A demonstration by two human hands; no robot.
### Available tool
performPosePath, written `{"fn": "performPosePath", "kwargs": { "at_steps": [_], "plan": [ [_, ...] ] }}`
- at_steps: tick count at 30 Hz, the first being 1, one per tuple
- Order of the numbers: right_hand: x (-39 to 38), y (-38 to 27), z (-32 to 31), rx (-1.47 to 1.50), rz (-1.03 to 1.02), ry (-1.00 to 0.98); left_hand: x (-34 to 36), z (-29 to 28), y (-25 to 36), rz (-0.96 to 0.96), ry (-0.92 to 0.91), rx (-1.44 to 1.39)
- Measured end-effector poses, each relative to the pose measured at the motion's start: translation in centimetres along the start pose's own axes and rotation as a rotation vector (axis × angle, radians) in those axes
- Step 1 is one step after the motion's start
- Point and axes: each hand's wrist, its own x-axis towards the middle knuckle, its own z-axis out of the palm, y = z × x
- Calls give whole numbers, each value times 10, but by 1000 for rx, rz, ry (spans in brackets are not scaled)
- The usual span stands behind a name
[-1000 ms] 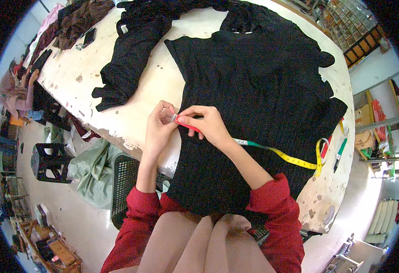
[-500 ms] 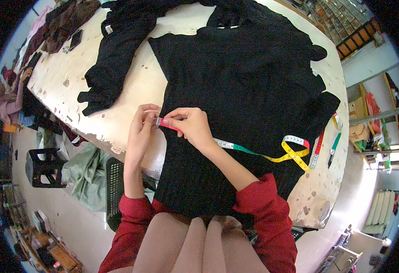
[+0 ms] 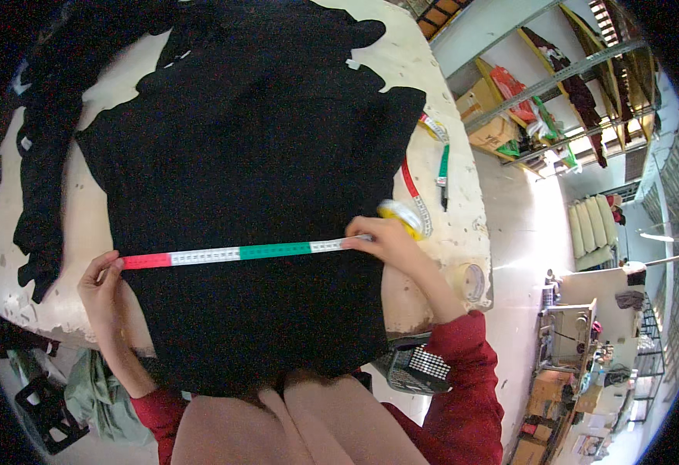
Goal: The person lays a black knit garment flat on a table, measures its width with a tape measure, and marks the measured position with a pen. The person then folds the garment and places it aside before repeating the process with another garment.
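A black knitted garment (image 3: 254,170) lies spread over the pale table, its lower part hanging toward my lap. Across it runs a measuring tape (image 3: 276,249) in red, white and green sections, stretched straight between my hands. My left hand (image 3: 104,284) pinches the red end at the garment's left edge. Close to the right edge, my right hand (image 3: 386,242) grips the tape between thumb and fingers. The tape's loose yellow and white part loops beyond that hand, blurred, and trails on to the far right of the table.
The pale table (image 3: 463,232) has a worn, chipped edge. A roll of adhesive tape (image 3: 471,282) rests near its right side. Beneath are a dark perforated basket (image 3: 413,366) and, at left, a green sack (image 3: 103,399) beside a black stool (image 3: 49,415). Shelves (image 3: 537,97) stand at right.
My hands were together at the garment's left edge. My right hand has moved right along the tape, which is now taut across the garment. The view has turned to the right.
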Motion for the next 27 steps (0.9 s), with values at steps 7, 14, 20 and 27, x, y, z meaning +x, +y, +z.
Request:
{"fn": "performPosePath", "kwargs": {
  "at_steps": [7, 14, 20, 27],
  "plan": [
    [-41, 25, -51, 320, 118, 125, 9, -18, -14, -23, -9, 35],
    [-49, 44, -43, 436, 269, 84, 14, -19, -7, -109, -39, 47],
    [-48, 39, -35, 494, 328, 175, 13, -18, -6, -133, -12, 21],
    [-39, 36, -24, 542, 380, 165, 12, -20, -1, -97, -55, 41]
  ]
}}
